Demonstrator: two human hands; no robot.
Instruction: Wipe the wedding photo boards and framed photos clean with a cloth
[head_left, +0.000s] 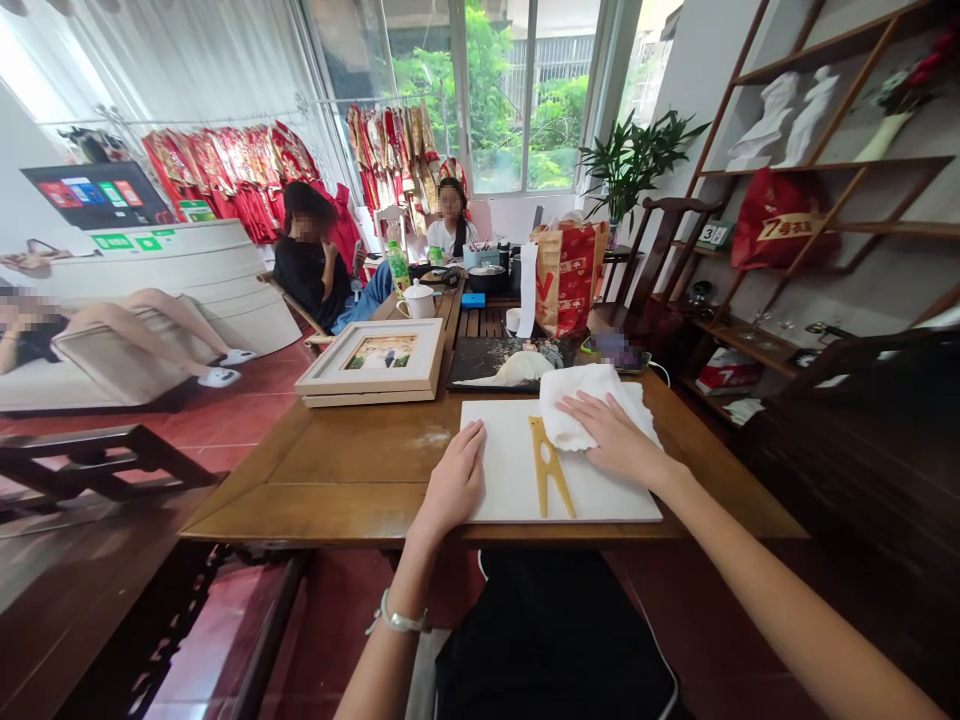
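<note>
A white board (510, 480) lies flat at the near edge of the wooden table (345, 470). My left hand (454, 480) rests on the board's left edge, fingers together and laid flat. My right hand (615, 435) presses flat on a white cloth (581, 395) at the board's upper right. A yellow forked tool (547, 465) lies on the board between my hands, touched by neither.
A stack of framed pictures (375, 360) sits left of the board. Behind it are a dark tray (487, 360), a red-patterned bag (570, 275), a teapot (418, 298) and a phone (619, 350). Two people sit at the table's far end. A shelf (825, 170) stands right.
</note>
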